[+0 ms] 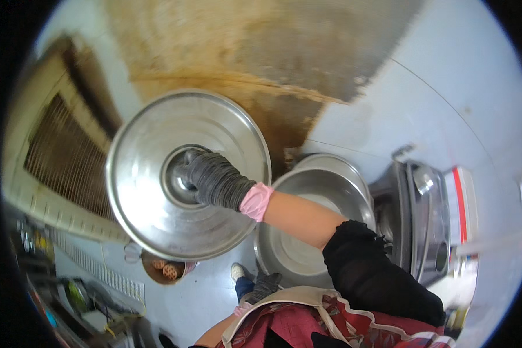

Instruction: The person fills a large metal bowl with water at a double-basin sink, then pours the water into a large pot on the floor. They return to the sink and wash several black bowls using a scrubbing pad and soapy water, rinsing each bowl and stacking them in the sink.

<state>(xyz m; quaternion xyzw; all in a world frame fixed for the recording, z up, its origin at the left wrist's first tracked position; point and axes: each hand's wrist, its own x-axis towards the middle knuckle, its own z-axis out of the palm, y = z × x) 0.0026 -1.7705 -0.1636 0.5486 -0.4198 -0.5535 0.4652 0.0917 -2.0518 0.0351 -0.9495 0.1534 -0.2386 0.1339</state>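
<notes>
My right hand (213, 178), in a dark grey knit glove over a pink glove, grips the central knob of a large round stainless steel lid (143, 130). Its fingertips are partly hidden in the lid's recessed centre. Below my right forearm stands a wide stainless steel pot (304, 256), uncovered, with a pale bottom; the forearm hides part of it. Another metal rim (330, 161) shows just behind that pot. At the pot's near left rim is my left hand (264, 288), gloved the same way; whether its fingers grip the rim is unclear.
A pale cabinet with a rusty grille (65, 156) stands at the left. Below the lid, a bucket (150, 274) holds perforated round briquettes (169, 272). Dark grey containers (430, 226) stand right of the pot, near a tiled wall (452, 82). A slotted floor drain (108, 274) lies lower left.
</notes>
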